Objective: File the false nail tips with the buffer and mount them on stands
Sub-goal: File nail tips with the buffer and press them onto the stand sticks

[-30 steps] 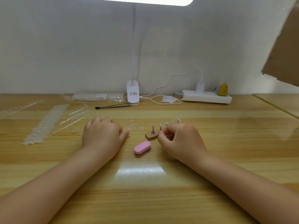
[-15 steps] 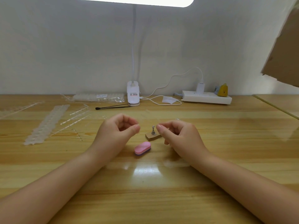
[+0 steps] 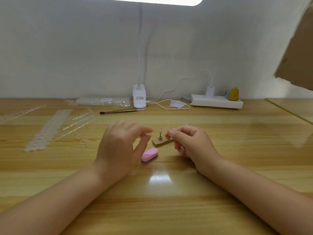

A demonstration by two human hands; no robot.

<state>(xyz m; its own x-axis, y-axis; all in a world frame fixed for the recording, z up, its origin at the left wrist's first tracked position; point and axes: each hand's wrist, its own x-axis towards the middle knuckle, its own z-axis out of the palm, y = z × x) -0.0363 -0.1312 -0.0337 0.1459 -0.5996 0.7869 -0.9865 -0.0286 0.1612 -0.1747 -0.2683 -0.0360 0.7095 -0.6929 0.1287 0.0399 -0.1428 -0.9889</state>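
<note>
My right hand (image 3: 191, 145) pinches one end of a small clear nail tip strip (image 3: 160, 130) between thumb and forefinger, just above the stands. My left hand (image 3: 122, 146) is blurred; its thumb and forefinger meet the strip's other end. Below the strip a small wooden base (image 3: 161, 142) carries metal stands (image 3: 160, 136), partly hidden by my right fingers. The pink buffer (image 3: 149, 154) lies on the table between my hands, untouched.
Clear nail tip sheets and strips (image 3: 49, 129) lie at the left. A bagged pack (image 3: 103, 101), the lamp clamp (image 3: 139, 97), a black tool (image 3: 118, 110), a cable and a power strip (image 3: 216, 101) line the back wall. Cardboard (image 3: 298, 48) hangs at upper right.
My left hand lifted off the table and moved right toward my right hand. My right hand rose slightly from the stands, and a clear strip now spans the two hands.
</note>
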